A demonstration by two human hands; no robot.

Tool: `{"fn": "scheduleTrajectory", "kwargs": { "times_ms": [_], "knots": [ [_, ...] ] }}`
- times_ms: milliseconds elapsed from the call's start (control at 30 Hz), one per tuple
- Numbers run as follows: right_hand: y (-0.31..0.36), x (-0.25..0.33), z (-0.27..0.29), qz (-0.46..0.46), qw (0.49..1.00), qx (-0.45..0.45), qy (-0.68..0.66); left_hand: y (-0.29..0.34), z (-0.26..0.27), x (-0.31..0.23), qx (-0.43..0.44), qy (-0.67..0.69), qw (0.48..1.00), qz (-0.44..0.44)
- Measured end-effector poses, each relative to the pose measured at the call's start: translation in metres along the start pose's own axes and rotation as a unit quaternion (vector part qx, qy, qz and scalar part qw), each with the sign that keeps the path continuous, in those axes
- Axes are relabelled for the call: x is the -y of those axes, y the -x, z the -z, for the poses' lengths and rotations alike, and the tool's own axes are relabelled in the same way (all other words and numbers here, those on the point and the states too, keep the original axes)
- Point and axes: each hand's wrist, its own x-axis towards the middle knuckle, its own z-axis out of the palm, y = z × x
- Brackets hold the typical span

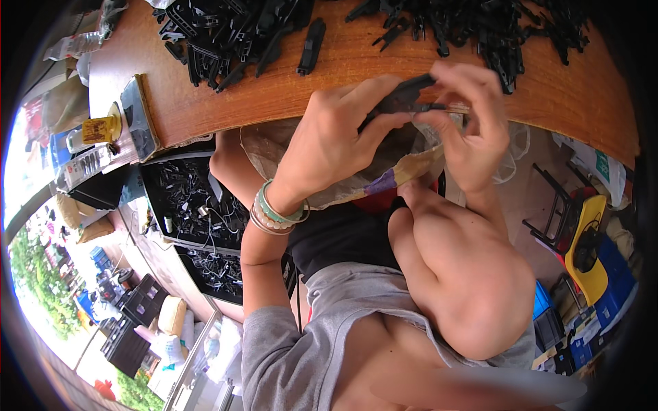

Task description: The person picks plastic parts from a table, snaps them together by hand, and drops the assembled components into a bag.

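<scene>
Over the near edge of the table, a black plastic part, long and narrow, is held up between both hands. My left hand is closed on its left end, thumb below and fingers above. At the other end is my right hand, slightly blurred, with its thumb and curled fingers closing on the part's tip; its exact hold is partly hidden. Beneath the hands, a translucent plastic bag with a purple and yellow patch hangs open above my lap.
A heap of black plastic parts lies on the wooden table, with a single black part beside it. Another pile sits farther right. Black trays of small parts stand at the left. A yellow stool is at the right.
</scene>
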Motion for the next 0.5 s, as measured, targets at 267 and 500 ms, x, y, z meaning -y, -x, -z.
{"fn": "scheduleTrajectory", "kwargs": {
  "times_ms": [267, 500],
  "knots": [
    [0.003, 0.006, 0.002, -0.050, 0.997, 0.052, 0.034, 0.003, -0.001, 0.004, 0.015, 0.032, 0.999, -0.037],
    [0.005, 0.003, 0.001, -0.067, 0.996, 0.056, 0.006, 0.005, -0.003, 0.008, 0.005, 0.043, 0.999, -0.013]
  ]
}}
